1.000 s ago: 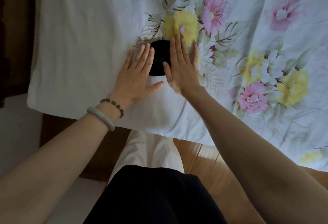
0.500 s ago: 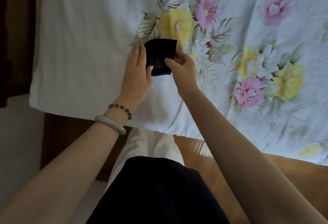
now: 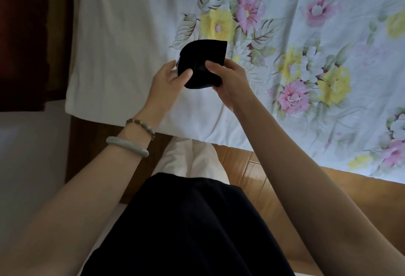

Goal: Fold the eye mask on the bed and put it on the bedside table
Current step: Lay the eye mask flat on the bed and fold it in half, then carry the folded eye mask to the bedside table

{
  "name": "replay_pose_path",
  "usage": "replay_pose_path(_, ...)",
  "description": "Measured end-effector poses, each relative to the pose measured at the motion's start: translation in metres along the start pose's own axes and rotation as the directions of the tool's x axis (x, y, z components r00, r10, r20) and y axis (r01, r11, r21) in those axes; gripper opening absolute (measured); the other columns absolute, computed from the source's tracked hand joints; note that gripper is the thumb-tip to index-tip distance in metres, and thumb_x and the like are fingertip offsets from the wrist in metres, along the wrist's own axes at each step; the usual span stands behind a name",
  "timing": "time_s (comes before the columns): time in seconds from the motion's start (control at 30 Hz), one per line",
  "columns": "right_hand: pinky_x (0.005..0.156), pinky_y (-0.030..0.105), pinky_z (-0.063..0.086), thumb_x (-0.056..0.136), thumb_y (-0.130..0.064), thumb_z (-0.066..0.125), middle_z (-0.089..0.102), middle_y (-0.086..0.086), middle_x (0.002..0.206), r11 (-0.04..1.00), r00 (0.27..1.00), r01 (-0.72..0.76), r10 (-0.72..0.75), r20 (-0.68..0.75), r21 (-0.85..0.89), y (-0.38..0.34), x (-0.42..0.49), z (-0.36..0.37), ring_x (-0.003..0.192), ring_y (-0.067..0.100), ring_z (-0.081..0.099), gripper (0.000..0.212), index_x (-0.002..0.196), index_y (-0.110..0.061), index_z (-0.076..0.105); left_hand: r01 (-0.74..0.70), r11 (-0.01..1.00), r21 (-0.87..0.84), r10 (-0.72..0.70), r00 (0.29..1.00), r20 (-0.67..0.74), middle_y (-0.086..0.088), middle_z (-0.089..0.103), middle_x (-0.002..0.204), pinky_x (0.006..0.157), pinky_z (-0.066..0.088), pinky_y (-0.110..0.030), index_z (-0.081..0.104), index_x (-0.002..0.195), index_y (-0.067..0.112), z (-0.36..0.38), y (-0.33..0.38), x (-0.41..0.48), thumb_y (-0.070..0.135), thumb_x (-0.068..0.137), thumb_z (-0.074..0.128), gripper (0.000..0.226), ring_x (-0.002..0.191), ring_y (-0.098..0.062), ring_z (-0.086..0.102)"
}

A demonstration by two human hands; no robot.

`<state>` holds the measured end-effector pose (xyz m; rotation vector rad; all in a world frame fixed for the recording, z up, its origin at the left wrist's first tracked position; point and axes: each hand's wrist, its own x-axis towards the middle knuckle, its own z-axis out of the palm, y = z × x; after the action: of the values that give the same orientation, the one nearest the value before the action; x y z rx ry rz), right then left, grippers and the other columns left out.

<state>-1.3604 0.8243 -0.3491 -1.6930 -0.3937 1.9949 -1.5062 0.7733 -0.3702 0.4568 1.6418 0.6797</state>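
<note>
Item: small black folded fabric eye mask (image 3: 202,63) — soft, light, limp (judged).
Left hand (image 3: 168,78): thumb pinching its 8 o'clock edge.
Right hand (image 3: 230,78): pinching 4 o'clock edge.
Hold: pinch across the fold.

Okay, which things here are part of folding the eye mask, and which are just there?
Part of the job:
- black eye mask, folded and held above the bed
- left hand gripping its left edge
- right hand gripping its right edge
- bed

Just there:
- floral sheet print
- bracelets on the left wrist
- wooden floor
</note>
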Motion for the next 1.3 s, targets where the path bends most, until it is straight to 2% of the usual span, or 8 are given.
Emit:
replay_pose_path(0.13,0.087,0.042,0.055,0.082,0.002,0.064,0.063,0.022,0.107,0.998,0.998,0.060,-0.061,0.030,0.032,-0.021,-0.048,0.002,0.096,0.034,0.065,0.037,0.116,0.009,0.053,0.023,0.954,-0.299,-0.007,0.999,0.054,-0.007,0.072,0.105,0.084,0.055,-0.026,0.064,0.113,0.004,0.000,0.027,-0.041,0.008,0.091,0.062,0.023,0.098,-0.015,0.070)
replay_pose_path(0.3,0.085,0.040,0.055,0.083,0.002,0.063,0.067,0.015,0.099,0.981,0.984,0.172,-0.176,0.036,0.092,-0.054,-0.120,0.001,0.092,0.028,0.068,0.027,0.110,0.003,0.057,-0.095,0.970,-0.224,0.104,0.994,0.030,-0.008,0.076,0.095,0.078,0.056,-0.026,0.070,0.097,0.009,-0.002,0.084,-0.103,0.007,0.085,0.068,0.012,0.094,-0.020,0.073)
replay_pose_path(0.43,0.070,0.030,0.057,0.082,0.002,0.064,0.069,0.013,0.095,0.949,0.966,0.245,-0.255,0.030,0.201,-0.079,-0.184,-0.003,0.083,0.023,0.072,0.021,0.104,0.002,0.061,-0.151,0.966,-0.208,0.176,0.978,0.111,-0.003,0.078,0.086,0.073,0.057,-0.024,0.071,0.092,0.010,0.002,0.130,-0.155,0.004,0.085,0.067,0.010,0.089,-0.019,0.074)
replay_pose_path(0.57,0.079,0.034,0.057,0.084,0.002,0.061,0.063,0.026,0.114,0.905,0.953,0.288,-0.303,-0.001,0.313,-0.095,-0.241,-0.010,0.096,0.032,0.067,0.036,0.117,0.012,0.053,-0.189,0.956,-0.226,0.236,0.950,0.203,-0.007,0.078,0.087,0.072,0.058,-0.026,0.070,0.096,0.004,0.012,0.166,-0.202,0.002,0.086,0.066,0.011,0.088,-0.023,0.074)
replay_pose_path(0.67,0.079,0.034,0.056,0.086,0.001,0.058,0.060,0.028,0.118,0.867,0.937,0.334,-0.348,-0.032,0.370,-0.100,-0.282,-0.017,0.097,0.033,0.065,0.037,0.120,0.012,0.052,-0.220,0.954,-0.201,0.272,0.919,0.286,-0.003,0.078,0.083,0.070,0.057,-0.023,0.070,0.094,0.007,0.019,0.183,-0.234,0.002,0.088,0.064,0.010,0.084,-0.019,0.075)
replay_pose_path(0.9,0.095,0.041,0.049,0.089,-0.001,0.054,0.055,0.031,0.126,0.749,0.879,0.469,-0.447,-0.166,0.467,-0.073,-0.378,-0.042,0.112,0.038,0.058,0.038,0.125,0.009,0.049,-0.269,0.960,-0.077,0.269,0.818,0.509,-0.006,0.078,0.084,0.070,0.058,-0.024,0.072,0.087,0.009,0.046,0.204,-0.295,0.006,0.087,0.065,0.008,0.084,-0.019,0.075)
replay_pose_path(1.1,0.090,0.039,0.054,0.085,0.009,0.053,0.061,0.030,0.115,0.612,0.785,0.620,-0.461,-0.414,0.492,-0.031,-0.450,-0.077,0.104,0.039,0.063,0.038,0.122,0.010,0.049,-0.297,0.954,0.038,0.187,0.691,0.699,-0.005,0.077,0.075,0.061,0.057,-0.022,0.072,0.083,0.007,0.093,0.199,-0.348,0.002,0.086,0.066,0.009,0.071,-0.016,0.074)
replay_pose_path(1.3,0.077,0.030,0.056,0.083,0.008,0.057,0.071,0.017,0.096,0.445,0.656,0.753,-0.453,-0.603,0.485,0.016,-0.508,-0.128,0.091,0.029,0.070,0.029,0.112,0.004,0.058,-0.318,0.932,0.172,0.031,0.543,0.839,-0.008,0.076,0.072,0.057,0.056,-0.022,0.075,0.075,0.007,0.160,0.178,-0.407,0.000,0.087,0.063,0.018,0.067,-0.017,0.073)
